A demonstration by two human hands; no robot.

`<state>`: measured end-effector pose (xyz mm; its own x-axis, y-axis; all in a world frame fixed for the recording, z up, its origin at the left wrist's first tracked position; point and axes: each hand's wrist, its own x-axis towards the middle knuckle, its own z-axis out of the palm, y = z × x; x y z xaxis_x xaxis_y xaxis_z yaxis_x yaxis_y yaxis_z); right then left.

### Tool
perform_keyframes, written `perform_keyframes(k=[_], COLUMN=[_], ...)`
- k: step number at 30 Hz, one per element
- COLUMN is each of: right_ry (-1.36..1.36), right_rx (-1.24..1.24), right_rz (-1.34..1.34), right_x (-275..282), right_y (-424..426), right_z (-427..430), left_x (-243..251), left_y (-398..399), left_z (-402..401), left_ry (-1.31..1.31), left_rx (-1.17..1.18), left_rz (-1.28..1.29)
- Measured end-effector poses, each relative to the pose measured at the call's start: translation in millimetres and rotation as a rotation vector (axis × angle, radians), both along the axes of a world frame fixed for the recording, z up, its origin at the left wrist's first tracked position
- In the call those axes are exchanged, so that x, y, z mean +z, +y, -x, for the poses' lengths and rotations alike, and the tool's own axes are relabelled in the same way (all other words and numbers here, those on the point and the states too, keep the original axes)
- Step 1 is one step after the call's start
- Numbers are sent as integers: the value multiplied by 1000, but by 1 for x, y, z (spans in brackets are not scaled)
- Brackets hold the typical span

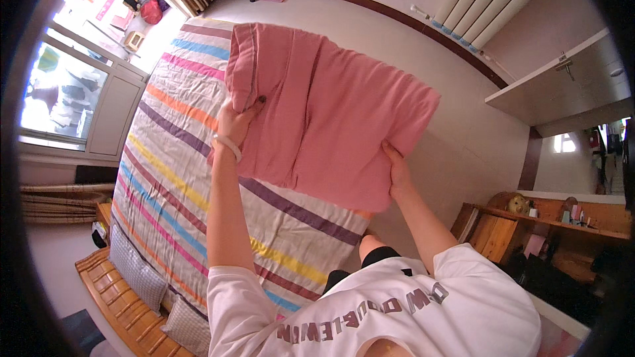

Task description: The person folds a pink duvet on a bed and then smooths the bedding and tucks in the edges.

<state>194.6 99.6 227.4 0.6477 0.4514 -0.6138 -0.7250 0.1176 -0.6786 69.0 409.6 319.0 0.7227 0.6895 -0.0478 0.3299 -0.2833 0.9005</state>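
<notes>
A folded pink quilt (342, 114) spans the space between my two hands, lying partly over the bed and reaching past its right edge above the floor. My left hand (237, 121) grips its left side, thumb on top and the other fingers hidden beneath the cloth. On that wrist is a pale bangle (228, 148). The near right corner is in my right hand (397, 168), thumb over the top and fingers out of sight underneath. Below the quilt spreads a striped bedsheet (168, 158) in white with coloured bands, somewhat wrinkled.
A wooden headboard (124, 307) and grey pillows (136, 263) are at lower left. Right stands a wooden dresser (488, 233) with small items, near an open white door panel (555, 79). A radiator (491, 5) hangs on the far wall. Left is a glazed door (64, 94).
</notes>
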Motion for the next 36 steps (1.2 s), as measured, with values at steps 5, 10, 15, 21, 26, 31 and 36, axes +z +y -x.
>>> perform_keyframes(k=[5, 10, 15, 21, 26, 31, 36], right_ry=[-117, -480, -844, -806, -762, -843, -749], right_rx=[-15, 96, 189, 331, 334, 322, 270], right_rz=[-3, 570, 554, 237, 143, 145, 136], right_x=[-18, -99, -93, -73, -50, -28, -15], right_y=[28, 15, 19, 33, 24, -9, -54], right_z=[-41, -65, -29, 0, 17, 42, 64], left_x=[-15, -95, -137, -133, -107, -86, -75], left_y=[26, -4, -95, -180, -229, -260, -284], left_z=[-38, -31, 16, 49, 70, 98, 117], left_ry=[449, 388, 459, 393, 258, 159, 30], left_rx=[354, 306, 211, 183, 127, 103, 107], left_rz=[-649, -780, -511, -333, -300, -304, -314])
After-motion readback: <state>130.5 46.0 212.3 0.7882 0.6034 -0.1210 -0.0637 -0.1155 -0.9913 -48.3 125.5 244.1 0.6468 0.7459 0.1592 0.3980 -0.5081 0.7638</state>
